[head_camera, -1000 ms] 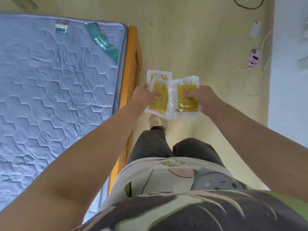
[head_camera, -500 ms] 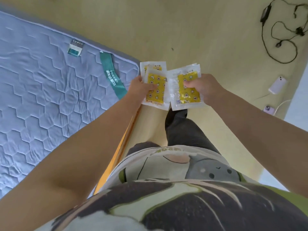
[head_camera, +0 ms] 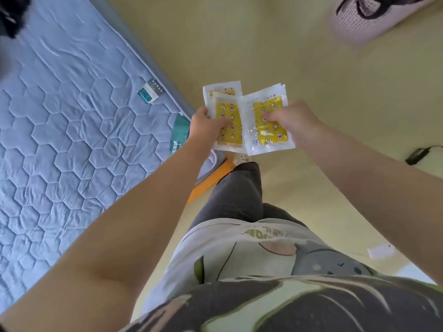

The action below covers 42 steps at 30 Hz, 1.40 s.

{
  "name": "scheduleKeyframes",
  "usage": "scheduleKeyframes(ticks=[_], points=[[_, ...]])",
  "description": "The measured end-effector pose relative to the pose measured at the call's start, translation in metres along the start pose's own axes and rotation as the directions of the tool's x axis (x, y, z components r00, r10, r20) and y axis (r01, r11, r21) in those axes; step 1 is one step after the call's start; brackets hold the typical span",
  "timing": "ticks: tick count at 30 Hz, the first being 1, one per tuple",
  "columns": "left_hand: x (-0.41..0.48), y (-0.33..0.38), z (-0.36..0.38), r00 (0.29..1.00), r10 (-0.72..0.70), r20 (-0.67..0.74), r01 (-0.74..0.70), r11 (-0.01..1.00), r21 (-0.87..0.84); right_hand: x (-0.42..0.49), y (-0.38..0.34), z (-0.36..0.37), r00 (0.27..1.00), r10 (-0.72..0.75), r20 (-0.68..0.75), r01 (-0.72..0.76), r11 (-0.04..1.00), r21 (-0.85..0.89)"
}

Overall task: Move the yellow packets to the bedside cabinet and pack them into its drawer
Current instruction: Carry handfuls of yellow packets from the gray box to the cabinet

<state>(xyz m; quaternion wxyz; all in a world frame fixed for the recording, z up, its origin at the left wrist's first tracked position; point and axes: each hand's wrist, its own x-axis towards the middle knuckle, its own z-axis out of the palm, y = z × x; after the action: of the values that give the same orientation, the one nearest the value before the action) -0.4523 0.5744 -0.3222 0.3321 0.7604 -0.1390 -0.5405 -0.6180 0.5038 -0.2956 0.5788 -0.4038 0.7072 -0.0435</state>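
Observation:
I hold yellow packets in clear white-edged wrappers out in front of my chest, above the floor. My left hand (head_camera: 208, 125) grips a small stack of yellow packets (head_camera: 227, 121), thumb across the front one. My right hand (head_camera: 293, 121) pinches another bunch of yellow packets (head_camera: 268, 130), which overlaps the left stack's edge. Each packet has a star and moon print. No bedside cabinet or drawer appears in the head view.
A bed with a quilted blue mattress (head_camera: 72, 130) and an orange wooden frame (head_camera: 211, 180) lies at my left. A pink perforated basket (head_camera: 366, 17) stands at the top right. A black cable (head_camera: 419, 154) and a white device (head_camera: 381, 251) lie on the yellow floor.
I have walked past the bed's corner and the view has swung, so the mattress has slid left and a pink basket has come into sight. Both hands keep their hold on the packets.

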Motion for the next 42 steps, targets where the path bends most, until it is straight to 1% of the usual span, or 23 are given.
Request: scheduleKeyframes(ticks=[6,9,13,15,19,23,27,31,34,38,42], points=[[0.061,0.061,-0.037,0.980,-0.019,-0.198,-0.022,0.978,-0.206,0.061,-0.118,0.033,0.993,-0.070,0.099,0.085,0.985,-0.152],[0.087,0.086,-0.053,0.961,-0.067,-0.268,-0.016,0.955,-0.297,0.085,-0.166,0.048,0.983,-0.095,0.158,0.125,0.973,-0.192],[0.119,0.120,-0.061,0.935,-0.140,-0.326,-0.006,0.913,-0.408,0.114,-0.227,0.057,0.958,-0.113,0.264,0.186,0.945,-0.270],[0.139,0.145,-0.061,0.925,-0.156,-0.345,-0.017,0.893,-0.449,0.136,-0.260,0.059,0.947,-0.129,0.295,0.219,0.929,-0.298],[0.187,0.209,-0.061,0.892,-0.190,-0.411,-0.051,0.859,-0.509,0.183,-0.344,0.065,0.912,-0.142,0.386,0.286,0.893,-0.348],[0.235,0.277,-0.056,0.884,-0.222,-0.412,-0.064,0.814,-0.578,0.230,-0.433,0.066,0.876,-0.175,0.449,0.360,0.858,-0.368],[0.273,0.334,-0.070,0.881,-0.210,-0.424,-0.088,0.808,-0.583,0.264,-0.509,0.080,0.859,-0.174,0.481,0.385,0.839,-0.385],[0.314,0.378,-0.116,0.871,-0.173,-0.459,-0.129,0.821,-0.556,0.286,-0.577,0.113,0.847,-0.186,0.497,0.408,0.828,-0.385],[0.356,0.413,-0.169,0.869,-0.148,-0.472,-0.140,0.842,-0.521,0.304,-0.626,0.153,0.849,-0.202,0.489,0.414,0.828,-0.378],[0.418,0.460,-0.257,0.872,-0.100,-0.479,-0.147,0.881,-0.450,0.323,-0.703,0.224,0.844,-0.245,0.478,0.429,0.842,-0.326],[0.470,0.515,-0.347,0.886,-0.070,-0.458,-0.131,0.911,-0.391,0.331,-0.782,0.289,0.864,-0.256,0.434,0.404,0.867,-0.292]])
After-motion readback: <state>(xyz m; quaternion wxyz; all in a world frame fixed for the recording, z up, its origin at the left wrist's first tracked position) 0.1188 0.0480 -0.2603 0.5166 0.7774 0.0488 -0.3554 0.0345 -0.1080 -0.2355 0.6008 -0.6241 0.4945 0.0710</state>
